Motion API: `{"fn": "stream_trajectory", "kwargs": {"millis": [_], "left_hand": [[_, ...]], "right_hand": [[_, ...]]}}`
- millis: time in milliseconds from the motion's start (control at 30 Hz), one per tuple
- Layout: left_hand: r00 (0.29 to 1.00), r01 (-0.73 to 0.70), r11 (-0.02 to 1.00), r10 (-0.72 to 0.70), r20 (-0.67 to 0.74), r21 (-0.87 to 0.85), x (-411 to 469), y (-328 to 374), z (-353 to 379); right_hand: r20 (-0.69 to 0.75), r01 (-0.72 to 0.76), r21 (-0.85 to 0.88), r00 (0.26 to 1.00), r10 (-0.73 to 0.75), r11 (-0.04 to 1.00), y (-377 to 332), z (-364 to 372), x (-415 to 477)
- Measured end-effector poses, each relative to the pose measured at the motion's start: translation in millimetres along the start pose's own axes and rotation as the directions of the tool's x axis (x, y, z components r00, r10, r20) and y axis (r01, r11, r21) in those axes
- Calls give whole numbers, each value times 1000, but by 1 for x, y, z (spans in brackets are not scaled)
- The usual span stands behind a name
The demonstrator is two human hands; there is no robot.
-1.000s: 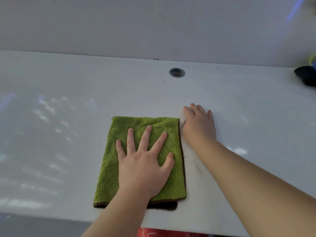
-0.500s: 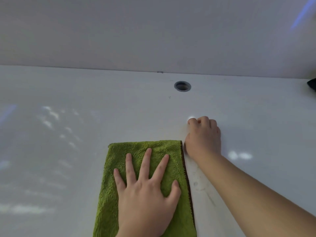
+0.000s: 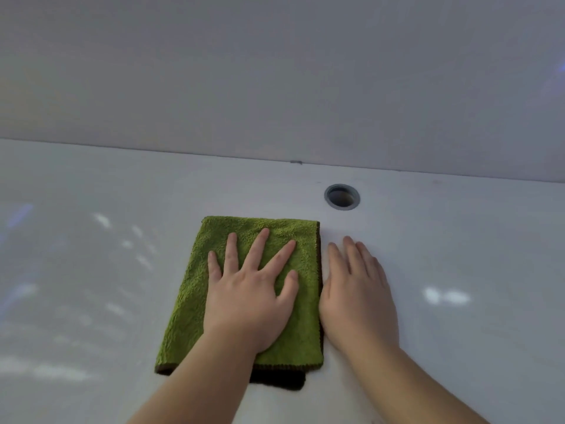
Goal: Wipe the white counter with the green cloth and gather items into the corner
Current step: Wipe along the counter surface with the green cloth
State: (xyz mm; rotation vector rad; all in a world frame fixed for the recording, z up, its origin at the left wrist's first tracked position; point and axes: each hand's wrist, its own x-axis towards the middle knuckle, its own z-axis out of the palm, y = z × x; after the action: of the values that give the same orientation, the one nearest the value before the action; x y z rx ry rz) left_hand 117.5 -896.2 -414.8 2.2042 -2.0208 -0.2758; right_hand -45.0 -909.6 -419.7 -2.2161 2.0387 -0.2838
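The fingers [image 3: 258, 249] of the left hand [image 3: 247, 298] are straight and fanned wide apart, tips pointing toward the wall [image 3: 275, 71], the thumb angled out to the right. They press flat on the cloth [image 3: 186, 304] and curl around nothing. The palm lies flat on the cloth's middle, and the bare left forearm [image 3: 198, 381] runs back to the lower edge of the view, covering part of the cloth's near edge. The fingers [image 3: 351, 258] of the right hand [image 3: 357, 298] are also straight but held close together, laid flat on the bare counter [image 3: 91, 301] and holding nothing. The thumb is not clearly seen. This hand's inner side lies right against the cloth's right edge, and its forearm [image 3: 406, 384] slants off toward the lower right corner. The green cloth is folded into an upright rectangle with a dark brown trim [image 3: 318, 240] along its right side and a dark layer showing at its near edge. It lies flat on the white counter, near the middle, just this side of a round grey-rimmed hole [image 3: 341, 196] that sits close to the wall. Pale patches of light [image 3: 446, 296] lie on the counter on both sides of the hands.
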Motion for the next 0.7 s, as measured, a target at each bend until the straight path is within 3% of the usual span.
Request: {"fn": "stream_trajectory", "kwargs": {"millis": [433,700], "left_hand": [[994,-95,993,91,51,68,116,-5,-5],[984,-169,980,161,78,108,163,-1,-8]], "right_hand": [[-13,-63,-27,998,63,998,-5,-3,2],[-107,-120,-39,988,116,992,-6,1,2]]}}
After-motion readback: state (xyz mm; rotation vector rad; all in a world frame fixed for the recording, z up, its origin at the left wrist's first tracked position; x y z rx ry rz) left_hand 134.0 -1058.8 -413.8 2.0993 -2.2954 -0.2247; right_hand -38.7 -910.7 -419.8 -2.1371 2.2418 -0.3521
